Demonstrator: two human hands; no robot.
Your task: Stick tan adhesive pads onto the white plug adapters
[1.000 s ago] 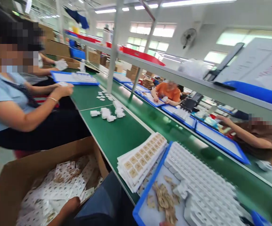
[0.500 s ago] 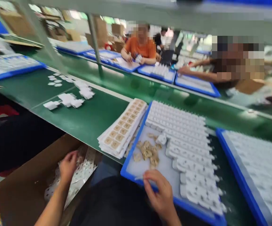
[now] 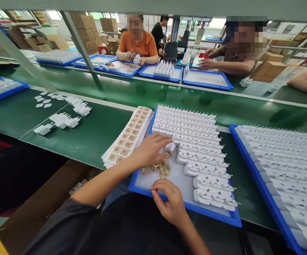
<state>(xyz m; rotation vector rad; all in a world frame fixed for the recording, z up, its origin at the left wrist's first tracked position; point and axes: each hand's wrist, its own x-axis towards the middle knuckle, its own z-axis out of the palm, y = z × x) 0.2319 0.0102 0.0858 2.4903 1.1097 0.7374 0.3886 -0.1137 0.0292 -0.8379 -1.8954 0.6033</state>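
Note:
My left hand (image 3: pixel 153 150) reaches over the blue tray (image 3: pixel 212 213), fingers stretched out and apart. Its fingertips are right by a single white plug piece (image 3: pixel 170 146); whether they touch it I cannot tell. Below that hand lies a small heap of loose brown labels (image 3: pixel 164 169), partly covered by it. At the tray's front rim my right hand (image 3: pixel 170 202) is closed, thumb and forefinger pinched together; anything between them is too small to make out. Rows of white plug pieces (image 3: pixel 187 124) with metal pins fill the back and right of the tray.
A stack of brown label sheets (image 3: pixel 127 140) lies left of the tray. Loose white plugs (image 3: pixel 63 119) sit farther left on the green bench. Another full blue tray (image 3: pixel 259 180) stands right. A cardboard box (image 3: pixel 36 209) is below. Co-workers sit across the belt.
My left hand has come up from the cardboard box to the tray, beside the single plug piece. My right hand stays pinched near the front rim. The view has shifted slightly.

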